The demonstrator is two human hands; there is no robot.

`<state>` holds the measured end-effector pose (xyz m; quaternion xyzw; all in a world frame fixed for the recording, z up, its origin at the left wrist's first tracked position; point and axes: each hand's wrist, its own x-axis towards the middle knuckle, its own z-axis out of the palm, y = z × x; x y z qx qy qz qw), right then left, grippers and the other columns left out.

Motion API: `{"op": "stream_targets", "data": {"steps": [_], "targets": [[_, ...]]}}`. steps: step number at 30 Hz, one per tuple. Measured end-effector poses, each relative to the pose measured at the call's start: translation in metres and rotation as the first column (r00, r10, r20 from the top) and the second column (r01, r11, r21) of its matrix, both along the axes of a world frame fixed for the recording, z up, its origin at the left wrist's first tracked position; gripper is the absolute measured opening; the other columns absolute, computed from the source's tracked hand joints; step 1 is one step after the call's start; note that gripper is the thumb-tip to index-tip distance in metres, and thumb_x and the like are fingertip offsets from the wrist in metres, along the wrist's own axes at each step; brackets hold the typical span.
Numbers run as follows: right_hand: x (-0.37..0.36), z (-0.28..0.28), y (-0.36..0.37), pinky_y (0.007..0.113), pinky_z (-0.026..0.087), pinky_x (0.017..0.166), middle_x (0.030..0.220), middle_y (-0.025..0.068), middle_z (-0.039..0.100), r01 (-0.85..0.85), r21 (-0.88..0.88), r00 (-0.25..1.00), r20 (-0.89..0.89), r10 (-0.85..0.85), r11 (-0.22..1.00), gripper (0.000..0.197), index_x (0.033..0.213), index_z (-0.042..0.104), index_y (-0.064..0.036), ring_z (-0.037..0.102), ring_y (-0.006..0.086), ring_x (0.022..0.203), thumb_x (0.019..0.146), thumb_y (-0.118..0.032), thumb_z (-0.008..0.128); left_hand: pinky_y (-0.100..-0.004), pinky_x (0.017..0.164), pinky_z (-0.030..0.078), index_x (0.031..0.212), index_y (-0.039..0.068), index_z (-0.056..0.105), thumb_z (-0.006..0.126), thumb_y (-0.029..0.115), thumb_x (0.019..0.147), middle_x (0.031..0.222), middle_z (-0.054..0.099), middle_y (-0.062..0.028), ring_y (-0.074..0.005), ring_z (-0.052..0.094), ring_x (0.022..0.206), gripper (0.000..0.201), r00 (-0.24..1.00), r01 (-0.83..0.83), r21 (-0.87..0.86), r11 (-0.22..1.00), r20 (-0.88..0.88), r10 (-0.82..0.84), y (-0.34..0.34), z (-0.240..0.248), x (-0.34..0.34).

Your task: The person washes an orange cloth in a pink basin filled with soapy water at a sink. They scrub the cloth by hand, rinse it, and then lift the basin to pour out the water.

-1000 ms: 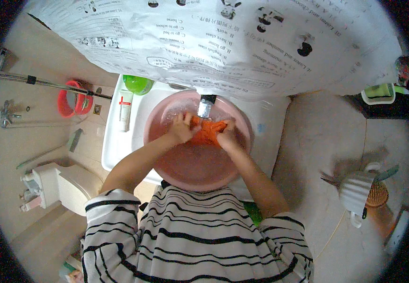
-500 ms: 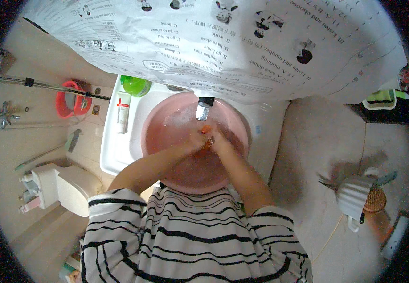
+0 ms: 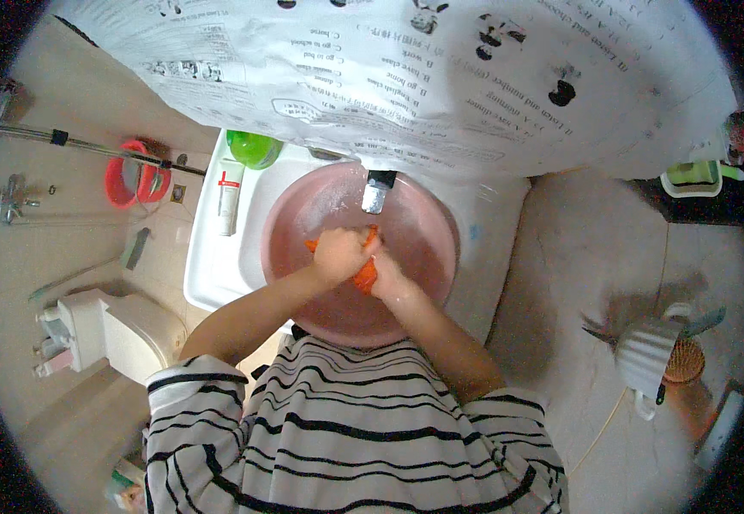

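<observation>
A bunched orange cloth (image 3: 365, 277) is gripped between both my hands, above the water in a pink basin (image 3: 447, 257). My left hand (image 3: 339, 255) is closed over the cloth, and a small orange end sticks out on its left side. Pressed against it from the right, my right hand (image 3: 386, 267) is wrapped round the cloth too; its fingers are partly hidden. Whitish suds float on the water along the basin's far side. A metal faucet (image 3: 375, 194) reaches over the basin just beyond my hands.
The basin sits in a white sink (image 3: 211, 272). A white tube (image 3: 229, 204) and a green bottle (image 3: 254, 149) stand or lie on its left ledge. A large printed paper sheet (image 3: 363, 116) covers the far side. Left are a toilet (image 3: 142, 341) and a red basin (image 3: 118, 182).
My hands have risen out of the water toward me, bringing up the orange cloth, which now shows much more. The left hand has turned its back upward. The view has shifted slightly.
</observation>
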<state>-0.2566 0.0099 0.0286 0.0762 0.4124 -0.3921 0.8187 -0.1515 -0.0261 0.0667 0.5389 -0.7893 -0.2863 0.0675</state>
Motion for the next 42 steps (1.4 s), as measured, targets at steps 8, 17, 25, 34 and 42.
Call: {"op": "stream_targets", "data": {"steps": [8, 17, 25, 34, 42], "targets": [[-0.032, 0.004, -0.012, 0.037, 0.047, 0.084, 0.098, 0.0068, 0.062, -0.09, 0.098, 0.971, -0.212, 0.109, 0.991, 0.036, 0.105, 0.055, -0.0092, 0.06, 0.0263, 0.09, 0.087, -0.04, 0.054, -0.0442, 0.063, 0.05, 0.093, 0.01, 0.065, 0.036, 0.051, 0.089, 0.07, 0.063, -0.0154, -0.034, 0.063, 0.066, 0.05, 0.982, 0.025, 0.15, 0.988, 0.183, -0.053, -0.017, -0.028, 0.008], [-0.059, -0.065, -0.026, 0.045, 0.039, 0.092, 0.116, 0.0218, 0.053, -0.835, 0.239, -0.249, -0.967, 0.046, 0.496, 0.041, 0.117, 0.05, -0.0083, 0.051, 0.0364, 0.107, 0.078, -0.017, 0.057, -0.0551, 0.093, 0.035, 0.131, 0.014, 0.04, 0.045, 0.052, 0.084, 0.138, 0.025, -0.0255, -0.0415, 0.035, 0.122, 0.06, 0.937, 0.254, 0.135, 0.958, 0.211, -0.279, -0.021, -0.122, 0.033], [-0.047, -0.151, -0.038, 0.042, 0.043, 0.085, 0.107, 0.0187, 0.057, -0.783, 0.213, -0.111, -0.972, 0.206, 0.584, 0.038, 0.116, 0.048, -0.0083, 0.055, 0.0332, 0.099, 0.084, -0.028, 0.054, -0.0451, 0.074, 0.046, 0.111, 0.006, 0.053, 0.052, 0.036, 0.085, 0.098, 0.059, -0.0184, -0.0313, 0.057, 0.09, 0.04, 0.972, -0.138, 0.189, 0.972, -0.163, 0.17, -0.017, -0.185, -0.009], [-0.04, -0.115, -0.044, 0.039, 0.045, 0.084, 0.107, 0.0129, 0.057, -0.122, -0.118, 0.966, -0.244, 0.09, 0.985, 0.037, 0.115, 0.049, -0.01, 0.056, 0.0271, 0.1, 0.088, -0.035, 0.045, -0.0405, 0.06, 0.05, 0.085, 0.005, 0.063, 0.052, 0.04, 0.084, 0.065, 0.06, -0.0161, -0.0286, 0.061, 0.059, 0.036, 0.92, -0.118, 0.077, 0.99, -0.366, 0.138, 0.021, -0.039, -0.036], [0.01, -0.031, 0.002, 0.036, 0.047, 0.084, 0.108, 0.0074, 0.057, 0.016, -0.019, 0.993, 0.121, -0.013, 1.0, 0.038, 0.114, 0.05, -0.0114, 0.056, 0.0221, 0.1, 0.092, -0.041, 0.038, -0.0434, 0.055, 0.05, 0.079, 0.009, 0.065, 0.051, 0.044, 0.081, 0.066, 0.062, -0.0166, -0.0336, 0.061, 0.057, 0.037, 0.997, -0.074, -0.018, 0.997, -0.023, 0.074, -0.006, -0.003, 0.009]]}}
